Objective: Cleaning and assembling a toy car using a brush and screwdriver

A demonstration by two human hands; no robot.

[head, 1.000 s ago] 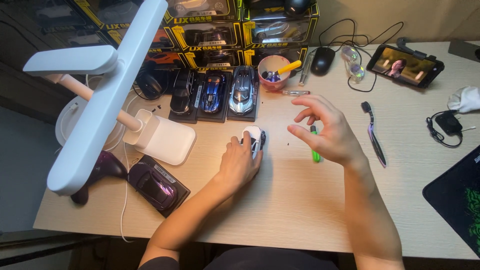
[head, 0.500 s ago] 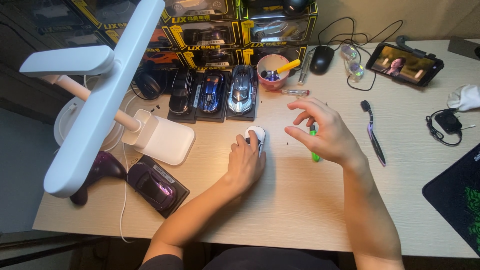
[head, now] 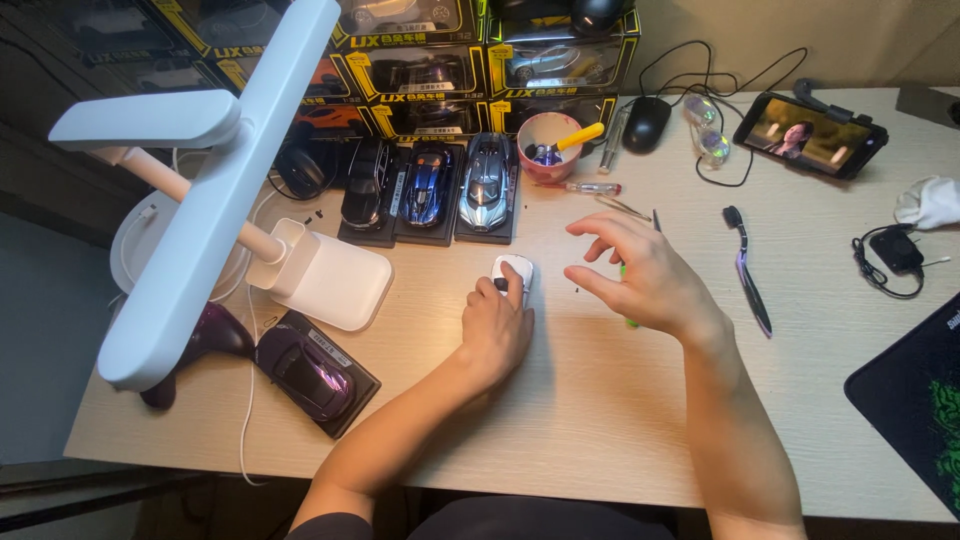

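My left hand (head: 495, 325) grips a small white model car (head: 513, 272) against the light wooden desk (head: 600, 420). My right hand (head: 635, 272) hovers just to the right of the car with fingers spread, thumb and forefinger pinched near each other. A green tool (head: 629, 320) lies under that hand, mostly hidden; whether the hand holds it I cannot tell. A tiny dark speck (head: 577, 291) lies on the desk between the two hands.
Three model cars (head: 428, 190) on black bases stand behind, boxed cars (head: 440, 70) stacked further back. A white desk lamp (head: 215, 190) reaches over the left. A purple car (head: 305, 365) sits front left. Pink cup (head: 548, 145), mouse (head: 646, 123), phone (head: 808, 133), dark tool (head: 748, 275), mat (head: 915, 400).
My right hand has drifted slightly left toward the white car and its fingers have curled a little. My left hand stays on the car.
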